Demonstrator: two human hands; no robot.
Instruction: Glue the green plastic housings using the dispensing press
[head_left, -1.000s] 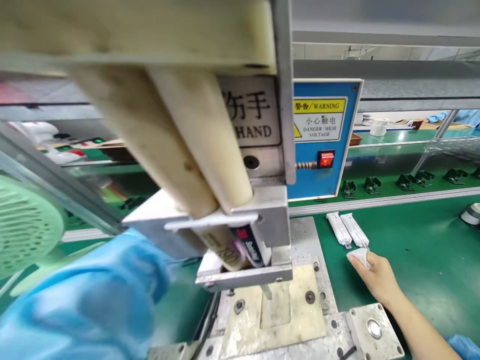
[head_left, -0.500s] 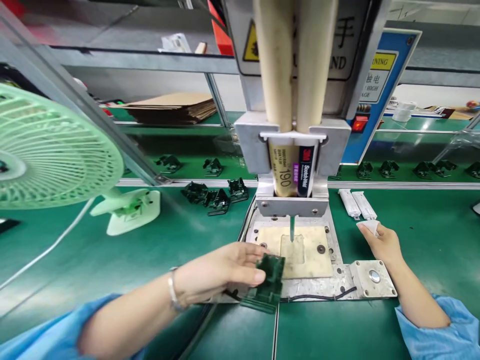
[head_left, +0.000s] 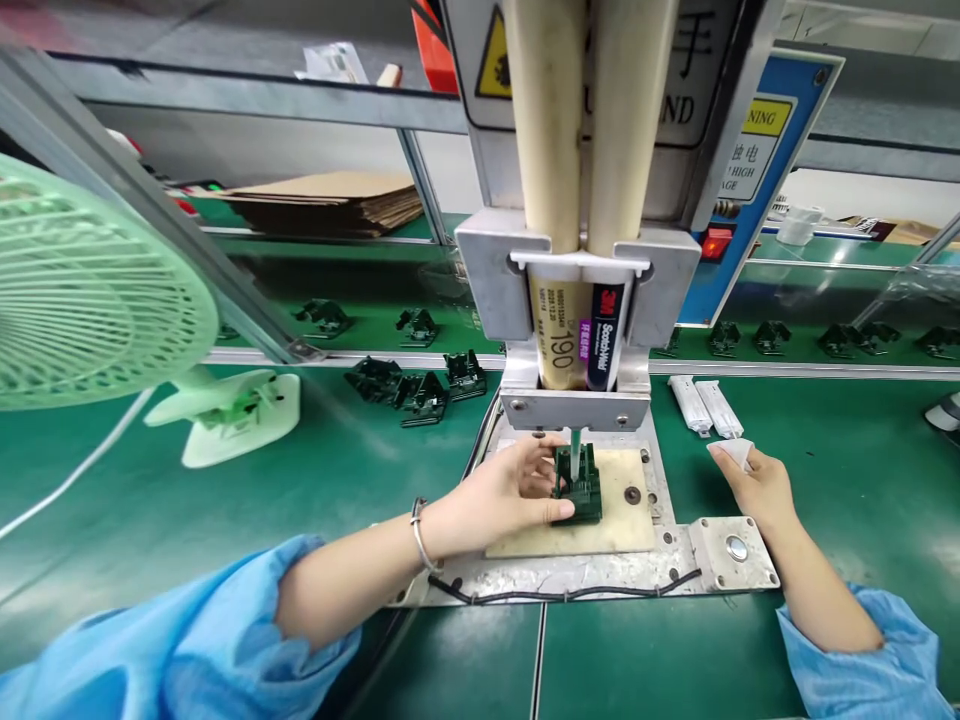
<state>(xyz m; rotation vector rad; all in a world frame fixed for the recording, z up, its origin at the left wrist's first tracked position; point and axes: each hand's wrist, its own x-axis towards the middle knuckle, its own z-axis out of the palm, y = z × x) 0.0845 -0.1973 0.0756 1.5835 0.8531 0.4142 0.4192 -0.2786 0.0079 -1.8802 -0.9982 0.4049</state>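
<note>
My left hand [head_left: 521, 492] grips a dark green plastic part [head_left: 583, 497] by its left side and front. The part sits over the cream plate [head_left: 621, 537] of the fixture, directly under the nozzle [head_left: 575, 452] of the dispensing machine. Above the nozzle, a two-barrel Scotch-Weld adhesive cartridge [head_left: 559, 335] is clamped in the metal holder [head_left: 575, 408]. My right hand [head_left: 765, 488] pinches a folded white wipe [head_left: 733, 454] just right of the fixture. Two white tubes [head_left: 720, 408] lie beyond that hand. A metal block with a round push button [head_left: 736, 548] is close to my right wrist.
Several similar dark parts [head_left: 421, 398] lie behind my left hand, with more on the green strip [head_left: 802, 362] at the back. A light green fan [head_left: 97, 290] stands at the left. A black cable [head_left: 562, 597] runs along the fixture's front edge.
My left hand has carried the green part forward and right, from in front of the fixture onto the cream plate beneath the nozzle. My right hand keeps its hold on the wipe.
</note>
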